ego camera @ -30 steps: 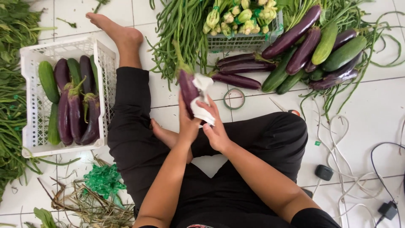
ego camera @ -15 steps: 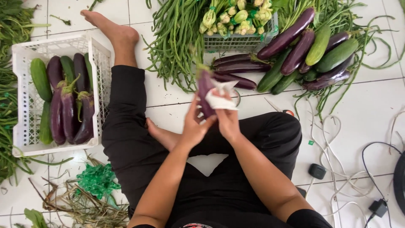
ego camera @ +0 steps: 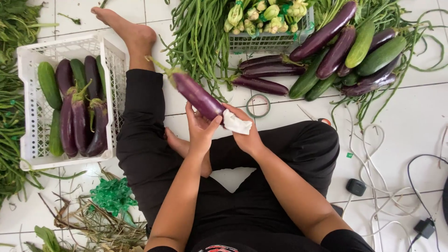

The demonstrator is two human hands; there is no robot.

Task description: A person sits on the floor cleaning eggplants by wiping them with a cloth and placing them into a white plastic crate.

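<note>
White floor tiles (ego camera: 420,107) are filling the view, with my crossed legs in black trousers taking up the middle. I am holding a long purple eggplant (ego camera: 196,95) above my lap, tilted so its green stem end is pointing up and to the left. My left hand (ego camera: 200,133) is cupping its lower end, fingers curled loosely around it. My right hand (ego camera: 247,135) is pinching a white cloth (ego camera: 235,123) against that same end, fingers closed on the cloth. Just beyond the hands, a roll of tape (ego camera: 257,105) is lying on the tiles. Left of my knee, a white plastic crate (ego camera: 35,149) is holding eggplants and cucumbers. Ahead, long beans (ego camera: 196,37) are lying beside a grey basket (ego camera: 270,43), and more eggplants and cucumbers (ego camera: 345,51) are piling up further right.
</note>
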